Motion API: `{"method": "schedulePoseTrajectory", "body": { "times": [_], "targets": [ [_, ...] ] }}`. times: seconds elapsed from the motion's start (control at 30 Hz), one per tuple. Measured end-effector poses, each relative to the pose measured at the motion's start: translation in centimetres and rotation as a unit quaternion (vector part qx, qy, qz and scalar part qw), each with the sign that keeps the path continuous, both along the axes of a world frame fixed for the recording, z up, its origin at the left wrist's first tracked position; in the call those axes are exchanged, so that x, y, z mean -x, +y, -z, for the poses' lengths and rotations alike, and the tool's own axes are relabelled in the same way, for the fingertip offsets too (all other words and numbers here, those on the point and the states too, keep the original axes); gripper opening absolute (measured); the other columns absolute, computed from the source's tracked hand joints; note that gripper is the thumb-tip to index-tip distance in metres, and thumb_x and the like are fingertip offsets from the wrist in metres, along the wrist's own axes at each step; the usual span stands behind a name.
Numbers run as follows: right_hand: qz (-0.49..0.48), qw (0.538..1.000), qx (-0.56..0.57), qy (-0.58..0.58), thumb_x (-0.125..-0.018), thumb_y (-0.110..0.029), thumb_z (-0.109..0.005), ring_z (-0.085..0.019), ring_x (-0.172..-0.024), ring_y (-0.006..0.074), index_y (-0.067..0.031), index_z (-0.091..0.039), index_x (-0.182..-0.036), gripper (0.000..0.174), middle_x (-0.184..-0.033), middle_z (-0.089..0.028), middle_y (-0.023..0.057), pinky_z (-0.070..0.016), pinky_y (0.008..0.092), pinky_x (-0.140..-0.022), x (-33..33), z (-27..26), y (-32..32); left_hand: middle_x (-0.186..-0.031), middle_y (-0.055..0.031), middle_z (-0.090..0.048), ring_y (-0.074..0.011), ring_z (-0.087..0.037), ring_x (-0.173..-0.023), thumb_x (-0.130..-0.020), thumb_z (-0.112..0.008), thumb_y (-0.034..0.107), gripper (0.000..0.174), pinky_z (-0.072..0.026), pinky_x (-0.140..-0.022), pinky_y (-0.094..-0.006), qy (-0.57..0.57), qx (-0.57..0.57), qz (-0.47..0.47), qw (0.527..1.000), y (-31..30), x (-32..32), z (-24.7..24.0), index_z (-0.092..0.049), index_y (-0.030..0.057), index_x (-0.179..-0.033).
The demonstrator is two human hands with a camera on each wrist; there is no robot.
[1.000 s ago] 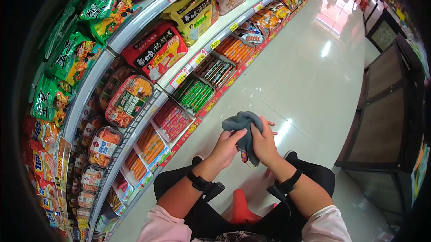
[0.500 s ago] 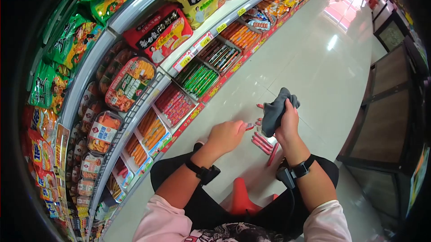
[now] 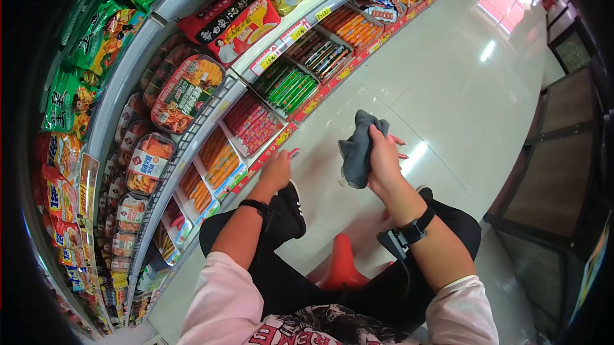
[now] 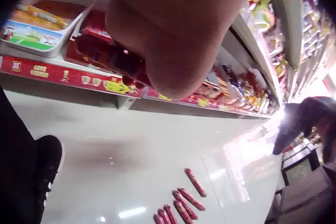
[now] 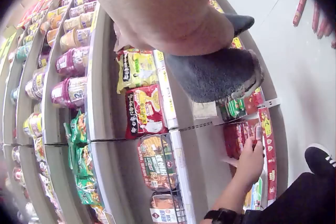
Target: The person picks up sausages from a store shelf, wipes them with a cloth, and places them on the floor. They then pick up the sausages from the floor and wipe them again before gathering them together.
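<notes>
My left hand (image 3: 275,171) grips a red-wrapped sausage stick, whose end (image 3: 293,153) pokes out past the fingers. That hand is at the front edge of the bottom shelf, close to a compartment of pink-red sausage sticks (image 3: 252,128); the right wrist view shows it there too. Out over the floor, my right hand (image 3: 385,159) holds a bunched dark grey cloth (image 3: 361,150). Several red sausage sticks (image 4: 191,199) lie on the floor in the left wrist view. In the head view, the right hand partly covers them.
Neighbouring compartments hold green sticks (image 3: 293,93) and orange sticks (image 3: 214,160). Above are red noodle bags (image 3: 233,22) and boxed meals (image 3: 187,93) behind a wire rail (image 3: 204,111). A red stool (image 3: 339,262) stands between the legs. Dark cabinets (image 3: 543,172) line the right side.
Both hands were on the cloth, with a sausage stick end showing below it. They parted, and the left hand carried a sausage stick left to the shelf. The cloth stayed in the right hand.
</notes>
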State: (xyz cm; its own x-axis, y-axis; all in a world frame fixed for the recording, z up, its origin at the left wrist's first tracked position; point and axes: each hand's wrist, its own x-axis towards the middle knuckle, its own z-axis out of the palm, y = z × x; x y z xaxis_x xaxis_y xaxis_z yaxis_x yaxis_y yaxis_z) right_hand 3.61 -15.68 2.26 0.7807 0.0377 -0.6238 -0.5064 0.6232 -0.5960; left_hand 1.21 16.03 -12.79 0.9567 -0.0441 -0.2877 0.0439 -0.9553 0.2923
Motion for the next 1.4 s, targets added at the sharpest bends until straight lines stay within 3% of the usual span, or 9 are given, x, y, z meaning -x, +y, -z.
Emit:
{"method": "schedulePoseTrajectory", "body": {
  "times": [0.23,0.33,0.63,0.67,0.77,0.93,1.03,1.2,1.4],
  "targets": [
    [-0.006,1.000,0.001,-0.016,-0.109,-0.030,-0.056,-0.070,-0.093,0.0209,-0.0065,-0.054,-0.135,0.035,-0.106,-0.068,0.0080,-0.0594,0.0385,-0.083,0.1,-1.2,0.0,-0.121,-0.0263,-0.068,-0.0468,-0.064,-0.115,-0.107,-0.051,0.021,0.030,-0.0524,-0.095,-0.0578,-0.103,-0.073,-0.072,0.989,8.1,-5.9,4.2,-0.058,0.0069,-0.133],
    [-0.008,1.000,0.018,0.015,-0.109,-0.029,-0.055,-0.070,-0.086,0.0192,-0.0060,-0.056,-0.132,0.032,-0.102,-0.068,0.0070,-0.0593,0.0370,-0.076,-0.3,-0.5,-0.1,-0.130,-0.0248,-0.065,-0.0450,-0.060,-0.123,-0.105,-0.053,0.022,0.037,-0.0507,-0.099,-0.0571,-0.050,-0.090,-0.094,0.990,9.7,-8.8,3.3,-0.056,0.0069,-0.139],
    [-0.002,0.999,0.046,0.009,-0.110,-0.029,-0.053,-0.071,-0.082,0.0205,-0.0068,-0.055,-0.132,0.032,-0.100,-0.066,0.0067,-0.0596,0.0368,-0.073,-0.6,-0.2,1.5,-0.125,-0.0158,-0.063,-0.0395,-0.059,-0.121,-0.089,-0.063,0.012,0.040,-0.0458,-0.102,-0.0563,-0.267,-0.104,-0.114,0.951,0.8,-4.3,6.9,-0.061,0.0103,-0.129],
    [0.006,0.998,0.054,0.009,-0.110,-0.028,-0.052,-0.071,-0.079,0.0209,-0.0071,-0.055,-0.132,0.031,-0.098,-0.065,0.0067,-0.0598,0.0375,-0.069,-0.6,0.0,1.5,-0.122,-0.0151,-0.064,-0.0387,-0.060,-0.120,-0.089,-0.062,0.011,0.037,-0.0468,-0.100,-0.0556,-0.212,-0.078,-0.111,0.968,-0.9,-2.8,7.8,-0.062,0.0105,-0.126],
    [0.031,0.998,0.053,0.014,-0.109,-0.032,-0.056,-0.071,-0.095,0.0210,-0.0054,-0.056,-0.136,0.038,-0.109,-0.069,0.0084,-0.0582,0.0371,-0.087,-0.1,-1.1,0.6,-0.119,-0.0145,-0.067,-0.0374,-0.064,-0.114,-0.089,-0.061,0.009,0.032,-0.0504,-0.097,-0.0529,-0.039,0.022,-0.027,0.999,-4.3,2.0,11.5,-0.064,0.0107,-0.120],
    [0.090,0.994,0.057,0.029,-0.110,-0.033,-0.051,-0.073,-0.100,0.0272,-0.0031,-0.055,-0.138,0.042,-0.115,-0.070,0.0143,-0.0596,0.0411,-0.089,0.4,1.8,-2.4,-0.121,-0.0161,-0.069,-0.0410,-0.067,-0.112,-0.091,-0.059,0.012,0.033,-0.0531,-0.096,-0.0544,0.108,0.119,0.063,0.985,-10.3,7.2,13.4,-0.064,0.0092,-0.124],
    [0.088,0.996,0.023,-0.010,-0.110,-0.033,-0.051,-0.070,-0.102,0.0221,-0.0038,-0.056,-0.135,0.038,-0.116,-0.069,0.0098,-0.0567,0.0388,-0.092,0.9,0.2,-4.5,-0.122,-0.0188,-0.069,-0.0428,-0.066,-0.114,-0.092,-0.058,0.014,0.041,-0.0531,-0.098,-0.0555,0.185,0.123,0.032,0.975,-13.9,8.6,14.8,-0.059,0.0100,-0.133],
    [0.150,0.984,0.062,0.069,-0.110,-0.035,-0.052,-0.068,-0.117,0.0265,-0.0004,-0.059,-0.137,0.045,-0.129,-0.070,0.0132,-0.0511,0.0417,-0.105,2.1,0.1,-7.8,-0.127,-0.0249,-0.066,-0.0443,-0.066,-0.118,-0.094,-0.055,0.018,0.064,-0.0528,-0.101,-0.0558,0.285,0.112,0.030,0.952,-19.3,8.9,17.8,-0.040,0.0146,-0.155],
    [0.147,0.981,0.010,0.129,-0.110,-0.035,-0.053,-0.068,-0.110,0.0230,-0.0047,-0.060,-0.133,0.039,-0.123,-0.069,0.0092,-0.0534,0.0409,-0.098,3.9,1.3,-11.1,-0.132,-0.0265,-0.065,-0.0448,-0.066,-0.120,-0.095,-0.053,0.020,0.072,-0.0525,-0.103,-0.0547,0.338,0.107,0.063,0.933,-25.3,8.0,19.5,-0.031,0.0174,-0.163]
  ]
}}
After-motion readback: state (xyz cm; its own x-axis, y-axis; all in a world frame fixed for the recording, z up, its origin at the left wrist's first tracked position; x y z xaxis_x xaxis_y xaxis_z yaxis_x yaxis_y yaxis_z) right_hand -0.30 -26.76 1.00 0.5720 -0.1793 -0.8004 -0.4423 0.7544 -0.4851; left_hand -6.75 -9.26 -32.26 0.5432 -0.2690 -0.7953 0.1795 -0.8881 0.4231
